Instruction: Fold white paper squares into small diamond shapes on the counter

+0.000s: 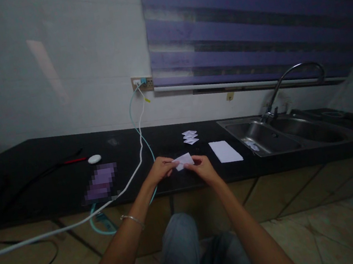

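Between my two hands is a small piece of folded white paper, held just above the front part of the black counter. My left hand pinches its left side, and a bracelet circles that wrist. On the paper's right side, my right hand grips with the thumb lying across the lower edge. Beyond my hands, several folded white paper pieces lie in an overlapping column. To the right rests a stack of white paper sheets.
A steel sink with a curved faucet is set in the counter at right. White and teal cables run from the wall outlet past my left arm. A blurred-out rectangle and a white oval object lie left.
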`<action>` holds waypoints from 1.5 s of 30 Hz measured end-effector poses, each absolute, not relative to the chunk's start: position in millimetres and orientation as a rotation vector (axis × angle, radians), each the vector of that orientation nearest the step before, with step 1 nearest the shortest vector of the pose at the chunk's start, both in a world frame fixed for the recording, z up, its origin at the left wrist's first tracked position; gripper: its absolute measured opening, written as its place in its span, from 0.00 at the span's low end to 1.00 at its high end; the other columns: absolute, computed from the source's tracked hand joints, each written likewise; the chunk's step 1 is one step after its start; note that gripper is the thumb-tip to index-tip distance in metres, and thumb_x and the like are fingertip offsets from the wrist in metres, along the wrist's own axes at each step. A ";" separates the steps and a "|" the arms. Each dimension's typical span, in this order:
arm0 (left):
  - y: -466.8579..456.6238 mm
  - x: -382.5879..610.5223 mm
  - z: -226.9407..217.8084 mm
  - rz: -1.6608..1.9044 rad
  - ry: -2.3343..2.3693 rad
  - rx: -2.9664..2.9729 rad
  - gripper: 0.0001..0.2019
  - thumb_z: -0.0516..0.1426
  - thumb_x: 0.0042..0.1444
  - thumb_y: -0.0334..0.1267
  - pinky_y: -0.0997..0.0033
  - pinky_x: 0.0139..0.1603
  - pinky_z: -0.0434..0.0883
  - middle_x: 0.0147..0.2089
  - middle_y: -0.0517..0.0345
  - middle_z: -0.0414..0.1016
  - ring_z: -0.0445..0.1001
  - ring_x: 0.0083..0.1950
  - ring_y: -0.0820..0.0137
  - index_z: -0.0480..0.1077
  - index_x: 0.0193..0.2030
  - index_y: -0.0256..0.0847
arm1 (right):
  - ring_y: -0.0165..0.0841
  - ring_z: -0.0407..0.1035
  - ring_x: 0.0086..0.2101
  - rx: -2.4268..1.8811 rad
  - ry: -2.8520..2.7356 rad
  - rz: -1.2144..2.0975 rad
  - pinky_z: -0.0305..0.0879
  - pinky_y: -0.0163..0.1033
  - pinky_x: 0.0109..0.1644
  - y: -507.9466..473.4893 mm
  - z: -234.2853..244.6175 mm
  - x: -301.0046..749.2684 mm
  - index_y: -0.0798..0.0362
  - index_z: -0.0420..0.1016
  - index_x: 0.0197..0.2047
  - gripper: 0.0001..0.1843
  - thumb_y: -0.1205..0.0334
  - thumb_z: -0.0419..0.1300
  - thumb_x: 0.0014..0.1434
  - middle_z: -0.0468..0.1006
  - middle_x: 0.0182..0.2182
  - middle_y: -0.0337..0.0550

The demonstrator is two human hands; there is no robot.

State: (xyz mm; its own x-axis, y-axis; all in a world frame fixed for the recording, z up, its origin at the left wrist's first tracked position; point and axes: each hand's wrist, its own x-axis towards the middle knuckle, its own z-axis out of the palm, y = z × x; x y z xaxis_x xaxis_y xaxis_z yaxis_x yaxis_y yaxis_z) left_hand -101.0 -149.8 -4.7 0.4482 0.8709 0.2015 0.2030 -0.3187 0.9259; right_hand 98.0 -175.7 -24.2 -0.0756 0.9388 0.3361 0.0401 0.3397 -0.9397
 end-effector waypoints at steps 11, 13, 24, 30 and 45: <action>-143.6 -99.1 -7.4 0.947 0.803 1.532 0.24 0.58 0.54 0.54 0.78 0.18 0.59 0.31 0.45 0.79 0.71 0.23 0.73 0.77 0.41 0.30 | 0.31 0.68 0.23 -0.985 -1.366 1.025 0.66 0.36 0.25 -178.5 -21.6 94.5 0.55 0.81 0.40 0.18 0.52 0.64 0.49 0.78 0.25 0.42; -142.1 -98.8 -9.2 0.991 0.826 1.507 0.23 0.60 0.51 0.52 0.78 0.19 0.61 0.32 0.46 0.79 0.71 0.23 0.74 0.77 0.41 0.30 | 0.35 0.72 0.30 -0.958 -1.335 1.074 0.71 0.38 0.30 -178.0 -22.6 95.5 0.54 0.81 0.42 0.19 0.54 0.64 0.48 0.80 0.34 0.46; -142.2 -97.6 -18.5 0.991 0.847 1.643 0.24 0.65 0.46 0.42 0.79 0.20 0.64 0.27 0.58 0.78 0.67 0.20 0.77 0.69 0.48 0.35 | 0.34 0.71 0.33 -0.974 -1.458 0.899 0.68 0.37 0.34 -177.5 -23.0 93.4 0.53 0.76 0.50 0.26 0.58 0.67 0.46 0.79 0.37 0.45; -147.1 -96.6 -8.9 0.951 0.815 1.606 0.23 0.64 0.47 0.42 0.77 0.23 0.66 0.31 0.50 0.79 0.72 0.24 0.73 0.71 0.48 0.31 | 0.35 0.72 0.32 -0.995 -1.374 0.870 0.67 0.38 0.35 -170.9 -30.3 97.6 0.56 0.78 0.39 0.17 0.57 0.67 0.47 0.79 0.34 0.46; -147.9 -98.0 -7.7 0.894 0.815 1.722 0.14 0.61 0.52 0.43 0.76 0.25 0.64 0.31 0.47 0.80 0.75 0.28 0.69 0.77 0.33 0.31 | 0.39 0.72 0.43 -0.867 -1.567 0.761 0.66 0.42 0.48 -175.8 -23.9 96.8 0.54 0.80 0.42 0.13 0.60 0.63 0.54 0.79 0.42 0.48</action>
